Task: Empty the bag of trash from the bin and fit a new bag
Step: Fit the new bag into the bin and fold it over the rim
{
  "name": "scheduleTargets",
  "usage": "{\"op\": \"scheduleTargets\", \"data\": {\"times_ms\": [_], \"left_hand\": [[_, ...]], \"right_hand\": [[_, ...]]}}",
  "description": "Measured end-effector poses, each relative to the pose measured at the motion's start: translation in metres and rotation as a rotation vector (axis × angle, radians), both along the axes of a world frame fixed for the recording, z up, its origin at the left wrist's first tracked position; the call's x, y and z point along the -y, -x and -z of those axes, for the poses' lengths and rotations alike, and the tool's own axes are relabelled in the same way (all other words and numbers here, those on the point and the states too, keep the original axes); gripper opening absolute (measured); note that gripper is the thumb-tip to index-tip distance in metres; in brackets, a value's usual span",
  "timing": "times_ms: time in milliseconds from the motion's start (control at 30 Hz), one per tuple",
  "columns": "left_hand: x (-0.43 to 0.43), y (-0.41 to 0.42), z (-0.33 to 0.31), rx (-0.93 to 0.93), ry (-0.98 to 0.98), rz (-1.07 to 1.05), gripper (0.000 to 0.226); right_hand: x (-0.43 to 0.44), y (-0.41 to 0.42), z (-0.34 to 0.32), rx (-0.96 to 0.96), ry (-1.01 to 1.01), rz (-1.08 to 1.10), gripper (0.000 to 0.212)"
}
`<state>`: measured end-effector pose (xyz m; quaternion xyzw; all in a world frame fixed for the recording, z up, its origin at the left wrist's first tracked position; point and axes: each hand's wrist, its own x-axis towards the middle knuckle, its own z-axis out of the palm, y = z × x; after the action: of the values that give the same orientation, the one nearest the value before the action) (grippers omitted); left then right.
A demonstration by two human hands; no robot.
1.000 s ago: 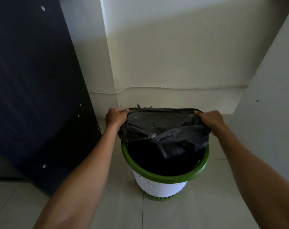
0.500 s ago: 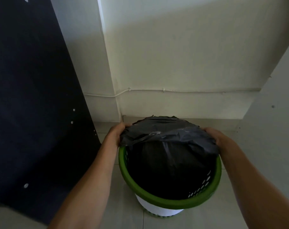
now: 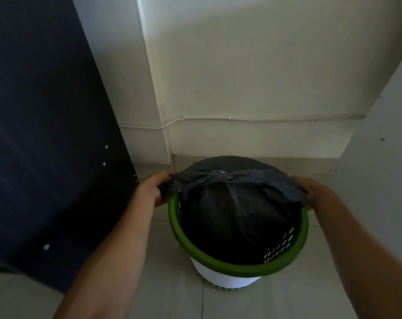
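Note:
A white bin with a green rim (image 3: 230,269) stands on the tiled floor in a corner. A black trash bag (image 3: 232,203) hangs inside it, its mouth stretched over the far half of the rim. My left hand (image 3: 156,187) grips the bag's edge at the rim's left side. At the right side of the rim, my right hand (image 3: 310,191) holds the opposite edge of the bag. The near half of the rim is bare, and perforated holes show on the bin's inner wall at the right.
A dark panel (image 3: 46,134) leans close on the left of the bin. A pale panel (image 3: 384,157) stands close on the right. The wall with a thin white cable (image 3: 241,119) runs behind.
Both hands have lowered the bag's mouth from above the bin onto the far part of the rim. The view has come closer over the bin.

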<state>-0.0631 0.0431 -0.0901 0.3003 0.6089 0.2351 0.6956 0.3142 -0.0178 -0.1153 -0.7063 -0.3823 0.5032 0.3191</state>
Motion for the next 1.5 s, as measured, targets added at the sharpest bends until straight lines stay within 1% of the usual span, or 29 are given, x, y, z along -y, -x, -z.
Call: {"op": "scheduleTargets", "data": {"times_ms": [33,67,100,167,233,333,433,533,667,733,800,867,900,967,1067,1133,1267,1367,1500], "left_hand": [[0.000,0.008,0.001,0.035,-0.008,-0.046,0.027],[0.002,0.019,0.001,0.056,-0.009,-0.056,0.036],[0.009,0.026,-0.005,0.074,-0.004,-0.052,0.040],[0.024,0.034,-0.016,0.071,-0.019,-0.029,0.025],[0.034,0.042,-0.021,0.125,-0.004,-0.001,0.013],[0.055,0.048,-0.035,0.114,-0.025,-0.065,0.005],[0.071,0.047,-0.042,0.087,0.022,-0.112,0.015],[0.092,0.040,-0.050,0.072,0.027,-0.058,0.022],[0.103,0.043,-0.058,0.075,0.033,-0.033,0.036],[0.106,0.047,-0.056,0.070,0.065,-0.058,0.041],[0.112,0.046,-0.052,0.089,0.067,-0.077,0.036],[0.120,0.043,-0.049,0.118,0.019,-0.074,0.027],[0.124,0.043,-0.048,0.139,-0.011,-0.057,0.027],[0.131,0.046,-0.046,0.174,-0.060,-0.008,0.030],[0.138,0.053,-0.043,0.187,-0.054,0.048,0.018],[0.144,0.053,-0.040,0.165,-0.022,0.011,0.013],[0.154,0.047,-0.037,0.108,0.070,-0.083,0.010],[0.162,0.040,-0.036,0.043,0.130,-0.054,0.013],[0.172,0.030,-0.038,-0.022,0.122,-0.031,0.014]], "right_hand": [[0.009,0.002,-0.012,-0.083,0.034,0.018,0.020],[0.016,0.000,-0.020,-0.178,0.046,0.037,0.019],[0.024,-0.001,-0.029,-0.253,0.041,0.065,0.018],[0.037,-0.008,-0.036,-0.364,0.092,0.249,0.015],[0.053,-0.011,-0.044,-0.412,0.090,0.357,0.014],[0.075,-0.013,-0.061,-0.407,0.080,0.383,0.011],[0.094,-0.013,-0.077,-0.319,0.148,0.373,0.011],[0.111,-0.005,-0.089,-0.166,0.202,0.319,0.011],[0.127,-0.004,-0.097,-0.098,0.240,0.262,0.009],[0.134,-0.006,-0.096,-0.048,0.304,0.235,0.009],[0.138,-0.005,-0.090,-0.003,0.344,0.208,0.008],[0.140,-0.001,-0.082,0.039,0.301,0.196,0.014],[0.140,0.003,-0.080,0.059,0.275,0.182,0.019],[0.142,0.010,-0.078,0.061,0.247,0.165,0.020],[0.144,0.017,-0.083,0.048,0.268,0.129,0.010],[0.147,0.018,-0.087,0.061,0.296,0.097,0.010],[0.153,0.018,-0.091,0.068,0.350,0.054,0.012],[0.158,0.025,-0.091,0.061,0.366,0.052,0.010],[0.163,0.032,-0.093,0.025,0.366,0.077,0.011]]}}
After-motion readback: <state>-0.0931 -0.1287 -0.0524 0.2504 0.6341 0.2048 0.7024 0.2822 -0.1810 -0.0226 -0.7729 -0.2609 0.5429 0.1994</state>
